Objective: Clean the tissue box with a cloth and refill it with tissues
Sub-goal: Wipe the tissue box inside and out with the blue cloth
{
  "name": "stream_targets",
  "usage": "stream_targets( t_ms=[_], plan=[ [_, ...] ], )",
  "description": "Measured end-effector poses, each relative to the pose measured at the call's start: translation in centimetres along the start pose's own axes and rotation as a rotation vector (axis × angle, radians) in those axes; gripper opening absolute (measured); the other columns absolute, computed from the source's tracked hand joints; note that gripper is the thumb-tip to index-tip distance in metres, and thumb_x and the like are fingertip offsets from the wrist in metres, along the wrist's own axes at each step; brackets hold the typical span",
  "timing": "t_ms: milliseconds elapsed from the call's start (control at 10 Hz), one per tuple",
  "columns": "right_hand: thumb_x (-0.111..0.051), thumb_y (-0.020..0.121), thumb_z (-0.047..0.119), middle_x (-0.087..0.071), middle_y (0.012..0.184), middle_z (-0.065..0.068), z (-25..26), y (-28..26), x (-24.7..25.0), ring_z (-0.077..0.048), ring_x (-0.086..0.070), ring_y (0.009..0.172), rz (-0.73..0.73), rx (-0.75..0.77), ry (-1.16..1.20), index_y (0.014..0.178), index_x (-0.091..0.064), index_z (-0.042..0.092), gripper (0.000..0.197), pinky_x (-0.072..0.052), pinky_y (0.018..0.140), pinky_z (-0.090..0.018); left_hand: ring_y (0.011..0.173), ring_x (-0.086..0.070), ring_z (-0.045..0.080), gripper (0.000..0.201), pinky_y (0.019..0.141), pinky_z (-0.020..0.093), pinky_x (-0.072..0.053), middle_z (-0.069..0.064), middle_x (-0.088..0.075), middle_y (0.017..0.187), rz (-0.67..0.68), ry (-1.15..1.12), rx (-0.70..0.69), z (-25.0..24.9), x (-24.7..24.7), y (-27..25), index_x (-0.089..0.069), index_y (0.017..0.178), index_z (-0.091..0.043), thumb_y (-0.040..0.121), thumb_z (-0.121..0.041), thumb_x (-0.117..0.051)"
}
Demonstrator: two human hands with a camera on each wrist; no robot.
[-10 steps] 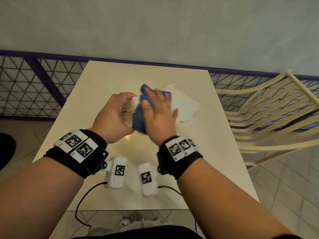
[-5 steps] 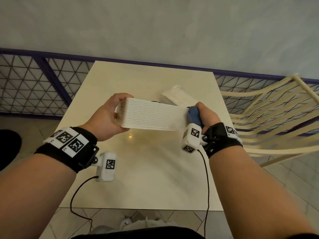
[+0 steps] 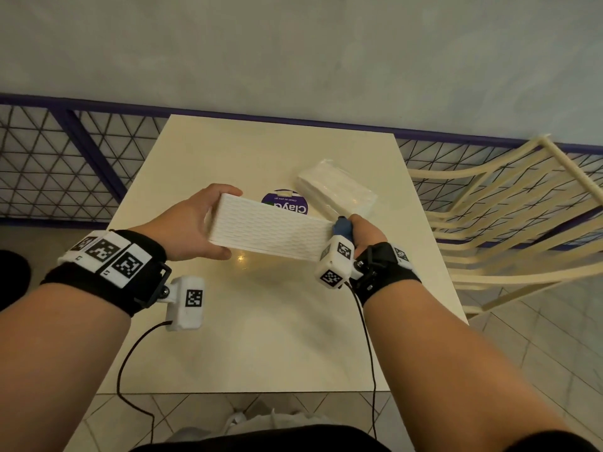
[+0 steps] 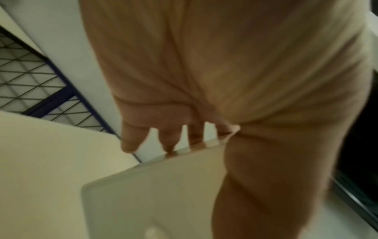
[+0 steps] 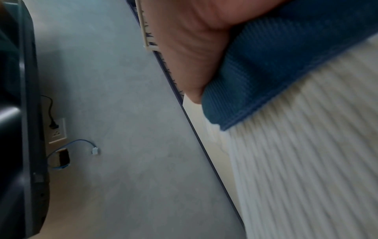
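A white ribbed tissue box (image 3: 270,230) is held above the cream table (image 3: 261,337), lying lengthwise across the head view. My left hand (image 3: 199,223) grips its left end, thumb under and fingers over the top; the left wrist view shows the fingers (image 4: 169,139) curled on the box (image 4: 153,194) edge. My right hand (image 3: 365,231) presses a folded blue cloth (image 3: 342,227) against the box's right end. In the right wrist view the blue cloth (image 5: 276,64) lies between my palm and the ribbed box (image 5: 306,161). A clear-wrapped pack of white tissues (image 3: 336,189) lies on the table behind.
A round purple label or lid (image 3: 287,203) lies on the table behind the box. A cream slatted chair (image 3: 509,216) stands at the right. A purple-framed wire fence (image 3: 65,164) runs behind the table, with a grey wall beyond. Wrist camera cables hang off the near edge.
One second ago my right hand wiped the top of the box with the cloth. The box has since been turned lengthwise, and my right hand with the cloth has moved to its right end.
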State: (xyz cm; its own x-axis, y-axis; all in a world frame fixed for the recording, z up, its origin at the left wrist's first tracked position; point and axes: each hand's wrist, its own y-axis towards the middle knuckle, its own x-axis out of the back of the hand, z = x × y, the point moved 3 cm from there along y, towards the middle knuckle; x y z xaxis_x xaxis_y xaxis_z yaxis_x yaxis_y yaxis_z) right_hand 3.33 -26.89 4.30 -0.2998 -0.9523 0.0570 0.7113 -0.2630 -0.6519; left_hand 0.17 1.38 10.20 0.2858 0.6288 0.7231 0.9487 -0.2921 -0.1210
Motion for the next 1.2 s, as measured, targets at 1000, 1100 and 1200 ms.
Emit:
stream_targets(
  t_ms=[1000, 1100, 1200],
  plan=[
    [-0.032, 0.099, 0.049, -0.019, 0.16, 0.004, 3.0, -9.8, -7.3, -0.02, -0.009, 0.149, 0.131, 0.861, -0.488, 0.145, -0.032, 0.04, 0.048, -0.008, 0.118, -0.054, 0.093, -0.053, 0.014, 0.059, 0.073, 0.03, -0.043, -0.006, -0.052, 0.111, -0.554, 0.004, -0.009, -4.3, -3.3, 1.8, -0.047, 0.114, -0.028, 0.063, -0.024, -0.078],
    [-0.029, 0.1, 0.048, -0.032, 0.156, -0.001, 4.3, -7.6, -5.3, -0.02, -0.027, 0.144, 0.063, 0.805, -0.436, 0.146, -0.033, 0.037, 0.047, -0.02, 0.116, -0.047, 0.093, -0.054, 0.012, 0.065, 0.074, 0.03, -0.043, -0.008, -0.051, 0.112, -0.556, -0.023, -0.016, -3.3, -3.2, 1.0, -0.045, 0.114, -0.031, 0.061, -0.022, -0.081],
    [-0.026, 0.098, 0.051, -0.055, 0.137, -0.007, 4.5, -6.8, -5.4, -0.027, -0.05, 0.125, 0.013, 0.748, -0.361, 0.141, -0.043, 0.027, 0.052, -0.039, 0.107, -0.039, 0.094, -0.054, 0.013, 0.066, 0.074, 0.03, -0.044, -0.011, -0.048, 0.113, -0.544, 0.004, 0.0, -2.9, -3.2, 0.8, -0.044, 0.116, -0.034, 0.062, -0.024, -0.08]
  ],
)
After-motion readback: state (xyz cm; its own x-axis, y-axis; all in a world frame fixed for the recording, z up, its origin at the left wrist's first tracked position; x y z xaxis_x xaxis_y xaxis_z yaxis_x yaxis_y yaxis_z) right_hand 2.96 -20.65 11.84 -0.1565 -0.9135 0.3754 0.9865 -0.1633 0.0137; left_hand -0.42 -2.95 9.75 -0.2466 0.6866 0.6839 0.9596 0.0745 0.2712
